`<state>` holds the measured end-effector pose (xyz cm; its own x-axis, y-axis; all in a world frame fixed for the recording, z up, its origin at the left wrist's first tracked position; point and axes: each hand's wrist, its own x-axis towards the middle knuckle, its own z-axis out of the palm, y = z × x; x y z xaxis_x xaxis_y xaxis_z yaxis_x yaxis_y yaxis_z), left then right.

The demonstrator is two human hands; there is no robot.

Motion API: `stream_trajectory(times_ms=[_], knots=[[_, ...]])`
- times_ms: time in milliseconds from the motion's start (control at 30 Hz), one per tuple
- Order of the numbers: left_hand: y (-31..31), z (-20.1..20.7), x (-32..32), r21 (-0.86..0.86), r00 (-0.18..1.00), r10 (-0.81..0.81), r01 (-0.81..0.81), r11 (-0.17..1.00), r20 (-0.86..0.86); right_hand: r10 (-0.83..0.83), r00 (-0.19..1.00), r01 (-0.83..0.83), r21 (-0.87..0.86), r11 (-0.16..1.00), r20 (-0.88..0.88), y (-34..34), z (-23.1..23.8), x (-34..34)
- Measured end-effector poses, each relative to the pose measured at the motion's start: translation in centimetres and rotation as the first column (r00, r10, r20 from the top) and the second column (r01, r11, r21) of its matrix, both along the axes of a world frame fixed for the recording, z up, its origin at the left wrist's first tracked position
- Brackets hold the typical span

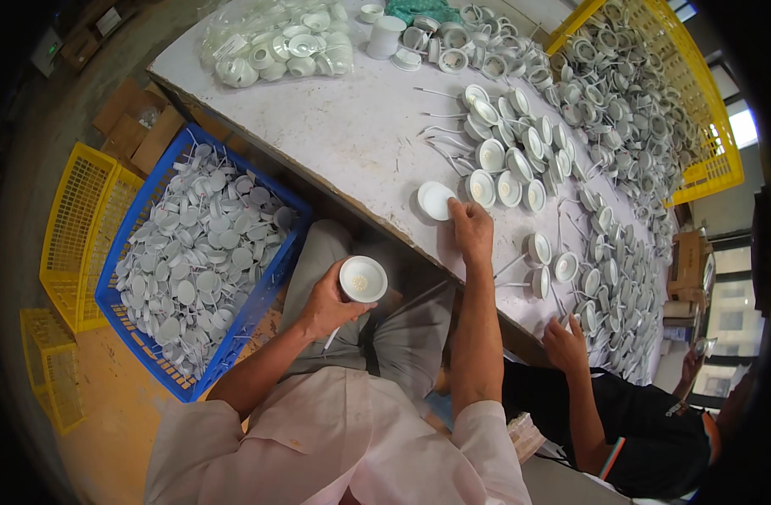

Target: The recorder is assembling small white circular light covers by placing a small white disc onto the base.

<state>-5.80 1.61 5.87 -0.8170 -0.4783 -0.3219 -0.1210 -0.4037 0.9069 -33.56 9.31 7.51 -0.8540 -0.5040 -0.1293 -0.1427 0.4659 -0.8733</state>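
A blue plastic crate [272, 282] on the floor at the left is heaped with flat white round discs [196, 252]. Beside it, further left, stand latticed yellow crates [74, 227]. At the far right a yellow crate [714, 143] on the tabletop [352, 126] holds white round lamp housings with wires. A clear plastic bag [276, 38] of white rings lies at the far left of the tabletop. The left hand [326, 303] curls its fingers around a white cup-shaped lamp housing [362, 279], held over the lap. The right hand [472, 229] rests on the near tabletop edge, fingertips pressed together against a white round disc [436, 200]. Another person's hand [564, 341] touches housings at the right.
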Motion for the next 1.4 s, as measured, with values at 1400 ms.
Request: stream_trajectory(times_ms=[1400], knots=[[2.4,3.3,-3.6,-0.1,0.995,-0.071,0.064,0.993,-0.072,0.279,0.448,-0.499,0.022,0.866,-0.849,7.7,1.4,14.3]])
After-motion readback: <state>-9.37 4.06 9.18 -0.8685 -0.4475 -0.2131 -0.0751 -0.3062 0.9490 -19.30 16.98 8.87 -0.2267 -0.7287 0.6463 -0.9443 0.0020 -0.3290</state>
